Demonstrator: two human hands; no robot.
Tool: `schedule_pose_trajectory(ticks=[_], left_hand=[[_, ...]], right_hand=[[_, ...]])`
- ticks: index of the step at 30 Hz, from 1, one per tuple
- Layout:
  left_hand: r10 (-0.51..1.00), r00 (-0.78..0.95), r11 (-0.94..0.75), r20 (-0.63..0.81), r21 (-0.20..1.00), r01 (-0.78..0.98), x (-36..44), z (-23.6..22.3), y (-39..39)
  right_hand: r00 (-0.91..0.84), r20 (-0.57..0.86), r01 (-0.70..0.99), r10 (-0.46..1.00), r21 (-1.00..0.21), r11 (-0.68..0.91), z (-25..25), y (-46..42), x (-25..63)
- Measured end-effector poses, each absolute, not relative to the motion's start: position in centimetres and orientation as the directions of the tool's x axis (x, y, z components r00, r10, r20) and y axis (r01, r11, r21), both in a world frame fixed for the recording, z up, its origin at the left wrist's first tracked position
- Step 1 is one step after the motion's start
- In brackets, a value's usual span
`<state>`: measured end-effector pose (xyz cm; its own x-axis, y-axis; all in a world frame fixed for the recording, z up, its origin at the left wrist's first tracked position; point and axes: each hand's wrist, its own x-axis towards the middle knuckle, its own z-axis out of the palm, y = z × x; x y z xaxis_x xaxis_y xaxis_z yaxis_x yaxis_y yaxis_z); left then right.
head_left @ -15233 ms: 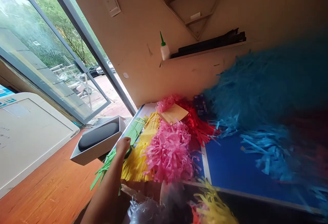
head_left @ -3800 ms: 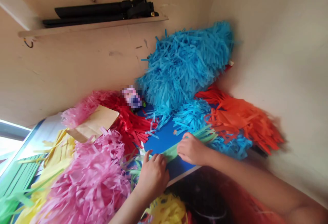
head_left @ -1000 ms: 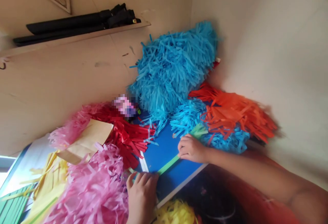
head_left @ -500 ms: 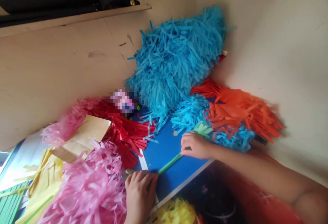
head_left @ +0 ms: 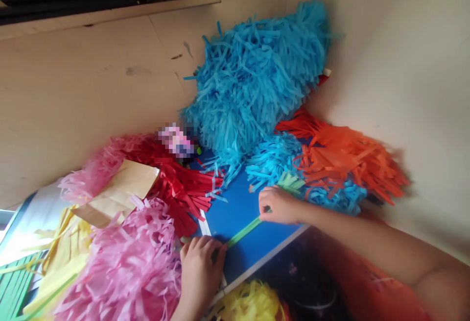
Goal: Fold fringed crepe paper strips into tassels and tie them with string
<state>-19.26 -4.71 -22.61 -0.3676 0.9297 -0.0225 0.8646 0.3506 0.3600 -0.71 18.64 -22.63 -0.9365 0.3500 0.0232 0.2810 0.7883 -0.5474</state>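
A narrow green paper strip (head_left: 244, 232) runs at a slant over the blue tabletop (head_left: 235, 198), between my two hands. My left hand (head_left: 201, 264) is closed on its near end, fingers curled down by the table's front edge. Farther along, my right hand (head_left: 279, 205) pinches the strip between thumb and fingers. Beyond the right hand, a pale green fringed end (head_left: 291, 183) spreads out on the table. The fingertips of both hands are partly hidden.
A tall mound of blue fringe (head_left: 257, 81) fills the corner. Orange fringe (head_left: 352, 159) lies at right, red fringe (head_left: 183, 184), pink fringe (head_left: 135, 267) and brown paper (head_left: 121, 191) at left. Yellow fringe (head_left: 249, 304) sits below the table edge. A shelf (head_left: 110, 16) holds black items.
Both hands keep their hold on the green strip, which looks slightly wider and flatter between them. The view has tilted a little; nothing else has visibly moved.
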Motion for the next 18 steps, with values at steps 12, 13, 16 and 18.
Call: schedule_pose_trajectory(ticks=[12, 13, 16, 18], left_hand=[[0.944, 0.006, -0.012, 0.329, 0.017, 1.000, -17.2, -21.8, -4.0], [0.946, 0.013, -0.016, 0.323, 0.008, 1.000, -17.0, -21.7, -3.9], [0.944, 0.009, -0.015, 0.331, 0.015, 1.000, -16.4, -21.5, -3.5], [0.932, -0.003, -0.004, 0.362, 0.020, 1.000, -16.2, -21.5, -3.1]], right_hand=[[-0.988, 0.154, -0.011, 0.008, -0.122, 0.993, -20.7, 16.0, -0.8], [-0.985, 0.171, -0.037, -0.022, -0.083, 0.996, -20.8, 15.7, -0.8], [-0.969, 0.219, -0.112, -0.116, 0.035, 0.993, -21.1, 15.2, -1.2], [-0.955, 0.234, -0.156, -0.179, 0.114, 0.981, -21.5, 15.2, -1.7]])
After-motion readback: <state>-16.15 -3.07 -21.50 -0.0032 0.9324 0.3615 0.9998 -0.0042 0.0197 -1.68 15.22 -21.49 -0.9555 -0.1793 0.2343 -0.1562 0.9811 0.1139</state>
